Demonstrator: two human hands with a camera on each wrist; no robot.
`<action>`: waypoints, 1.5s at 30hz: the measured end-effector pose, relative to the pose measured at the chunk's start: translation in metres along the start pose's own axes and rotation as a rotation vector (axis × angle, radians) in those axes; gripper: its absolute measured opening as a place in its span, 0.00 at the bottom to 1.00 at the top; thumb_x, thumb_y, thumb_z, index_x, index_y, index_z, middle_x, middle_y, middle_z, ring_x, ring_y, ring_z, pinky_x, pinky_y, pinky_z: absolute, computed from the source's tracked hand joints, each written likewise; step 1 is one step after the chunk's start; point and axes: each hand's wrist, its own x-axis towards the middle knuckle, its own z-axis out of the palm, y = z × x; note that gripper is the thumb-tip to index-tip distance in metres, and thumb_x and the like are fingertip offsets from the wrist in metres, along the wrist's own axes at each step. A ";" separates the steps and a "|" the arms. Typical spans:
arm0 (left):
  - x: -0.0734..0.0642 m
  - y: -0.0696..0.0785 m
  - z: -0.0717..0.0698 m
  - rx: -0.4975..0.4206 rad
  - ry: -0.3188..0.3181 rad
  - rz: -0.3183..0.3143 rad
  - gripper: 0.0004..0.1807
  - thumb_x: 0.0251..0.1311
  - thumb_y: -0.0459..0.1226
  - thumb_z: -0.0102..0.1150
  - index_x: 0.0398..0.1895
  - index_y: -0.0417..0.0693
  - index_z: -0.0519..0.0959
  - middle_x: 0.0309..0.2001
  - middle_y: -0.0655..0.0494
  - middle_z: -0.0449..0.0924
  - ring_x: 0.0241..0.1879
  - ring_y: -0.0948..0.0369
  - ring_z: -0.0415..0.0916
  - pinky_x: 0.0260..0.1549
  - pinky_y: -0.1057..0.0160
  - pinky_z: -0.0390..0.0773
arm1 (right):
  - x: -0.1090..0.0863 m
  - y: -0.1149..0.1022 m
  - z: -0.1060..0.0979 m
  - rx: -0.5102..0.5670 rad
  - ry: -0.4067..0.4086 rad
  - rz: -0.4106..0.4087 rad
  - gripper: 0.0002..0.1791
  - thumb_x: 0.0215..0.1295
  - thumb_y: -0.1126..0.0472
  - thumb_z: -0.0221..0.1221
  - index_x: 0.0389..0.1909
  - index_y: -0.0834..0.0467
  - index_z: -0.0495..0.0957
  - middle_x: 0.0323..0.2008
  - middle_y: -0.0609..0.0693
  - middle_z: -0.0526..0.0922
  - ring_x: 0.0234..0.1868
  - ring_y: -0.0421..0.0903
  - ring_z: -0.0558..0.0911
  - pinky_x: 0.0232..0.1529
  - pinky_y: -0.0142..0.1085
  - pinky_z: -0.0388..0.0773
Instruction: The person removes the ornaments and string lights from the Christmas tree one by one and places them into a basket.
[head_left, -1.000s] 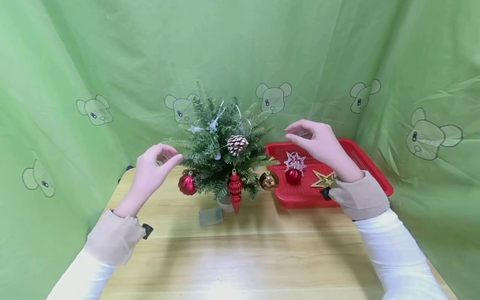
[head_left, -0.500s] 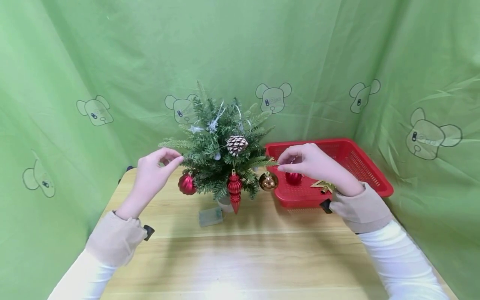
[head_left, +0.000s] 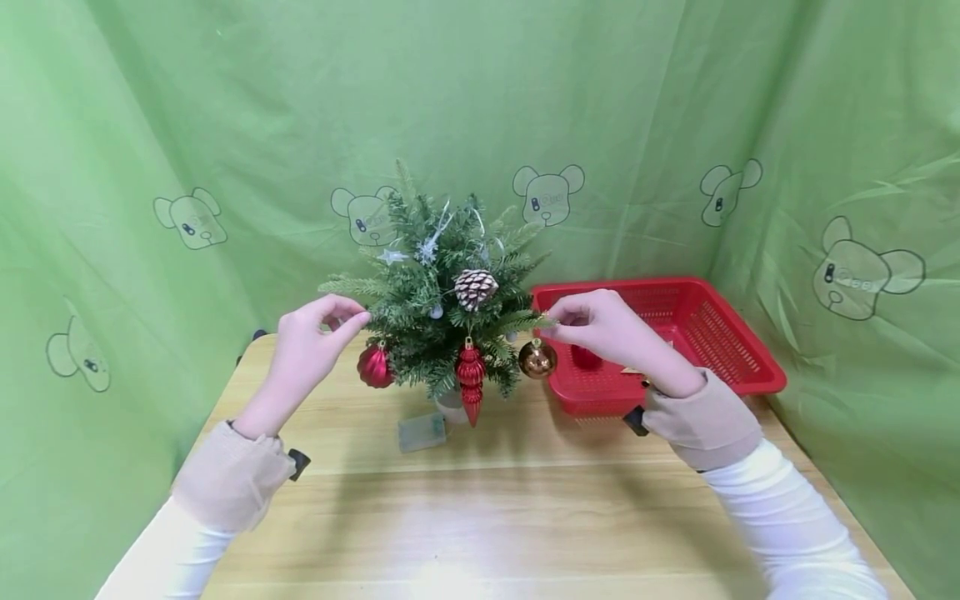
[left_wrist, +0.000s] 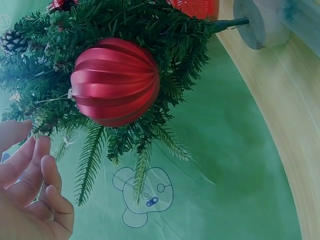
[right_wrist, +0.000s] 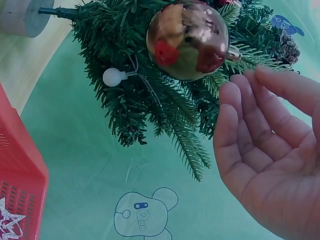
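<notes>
A small artificial Christmas tree (head_left: 442,325) stands upright between both hands. At its left side my left hand (head_left: 311,342) pinches a branch tip, just above a ridged red bauble (left_wrist: 116,82) that hangs there. Opposite it, my right hand (head_left: 600,325) pinches the end of a branch between thumb and fingers. A shiny gold bauble (right_wrist: 187,41) hangs right beside those fingertips, its cap toward them. In front dangles a long red drop ornament (head_left: 470,382), and a pine cone (head_left: 475,289) sits higher up. Small silvery star ornaments (head_left: 427,250) are near the top.
A red plastic basket (head_left: 738,333) lies right of the tree; it holds a red bauble (head_left: 585,357) and a silver star (right_wrist: 9,220), partly hidden. A clear box (head_left: 422,433) rests by the tree's base on the wooden table (head_left: 480,517). Green cloth surrounds the table.
My right hand has come down and left from above the basket to the branch by the gold bauble, its fingers closing there. The left hand stays at its branch, barely moved.
</notes>
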 end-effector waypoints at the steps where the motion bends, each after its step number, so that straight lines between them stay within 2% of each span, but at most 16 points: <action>1: 0.000 0.000 0.000 -0.001 0.000 0.000 0.09 0.61 0.42 0.65 0.37 0.46 0.84 0.33 0.53 0.86 0.31 0.62 0.76 0.31 0.72 0.73 | 0.000 0.000 0.000 0.004 0.002 0.003 0.05 0.61 0.63 0.64 0.36 0.58 0.86 0.32 0.51 0.87 0.30 0.44 0.78 0.33 0.32 0.76; 6: 0.000 0.000 0.001 -0.002 -0.006 -0.006 0.09 0.61 0.42 0.64 0.38 0.46 0.84 0.33 0.53 0.86 0.31 0.62 0.76 0.32 0.72 0.73 | -0.001 -0.003 -0.006 0.000 0.013 -0.001 0.05 0.62 0.65 0.61 0.37 0.59 0.85 0.34 0.53 0.87 0.30 0.43 0.79 0.33 0.30 0.78; 11: 0.000 -0.001 0.000 -0.007 -0.002 -0.013 0.10 0.62 0.42 0.64 0.37 0.45 0.84 0.33 0.51 0.86 0.31 0.61 0.76 0.32 0.73 0.72 | 0.000 -0.010 -0.015 0.002 0.041 -0.018 0.03 0.63 0.63 0.63 0.36 0.57 0.84 0.34 0.52 0.87 0.31 0.41 0.80 0.34 0.28 0.79; 20: 0.000 0.000 0.000 -0.008 -0.013 -0.022 0.10 0.62 0.42 0.64 0.38 0.45 0.84 0.34 0.50 0.86 0.31 0.60 0.77 0.32 0.73 0.73 | 0.000 -0.020 -0.021 -0.015 0.052 -0.039 0.04 0.64 0.62 0.62 0.36 0.57 0.84 0.34 0.52 0.86 0.30 0.43 0.79 0.33 0.28 0.78; 27: 0.001 -0.001 0.002 -0.017 -0.019 -0.015 0.10 0.62 0.42 0.63 0.39 0.45 0.84 0.34 0.50 0.86 0.32 0.60 0.77 0.33 0.72 0.73 | 0.002 -0.014 -0.015 -0.050 0.001 -0.075 0.02 0.63 0.64 0.63 0.34 0.58 0.83 0.31 0.49 0.85 0.31 0.40 0.78 0.33 0.28 0.76; 35: 0.001 -0.002 0.001 -0.025 -0.017 -0.019 0.09 0.62 0.40 0.64 0.38 0.44 0.84 0.34 0.50 0.86 0.32 0.59 0.77 0.32 0.74 0.72 | -0.004 -0.025 -0.025 0.016 0.051 -0.042 0.03 0.64 0.62 0.62 0.35 0.56 0.83 0.32 0.51 0.83 0.28 0.40 0.77 0.31 0.28 0.77; 40: 0.000 -0.001 0.001 -0.024 -0.019 -0.019 0.10 0.62 0.42 0.63 0.38 0.45 0.84 0.35 0.49 0.86 0.32 0.59 0.77 0.33 0.75 0.72 | -0.001 -0.023 -0.023 -0.006 0.025 -0.032 0.02 0.64 0.62 0.62 0.35 0.55 0.82 0.30 0.50 0.82 0.29 0.44 0.77 0.32 0.30 0.77; 45: 0.000 -0.003 0.002 -0.027 -0.016 -0.017 0.09 0.62 0.41 0.63 0.38 0.45 0.84 0.34 0.50 0.86 0.32 0.59 0.77 0.32 0.75 0.72 | 0.000 -0.020 -0.025 -0.025 -0.043 0.012 0.02 0.64 0.62 0.61 0.35 0.56 0.81 0.31 0.50 0.83 0.30 0.45 0.79 0.34 0.31 0.78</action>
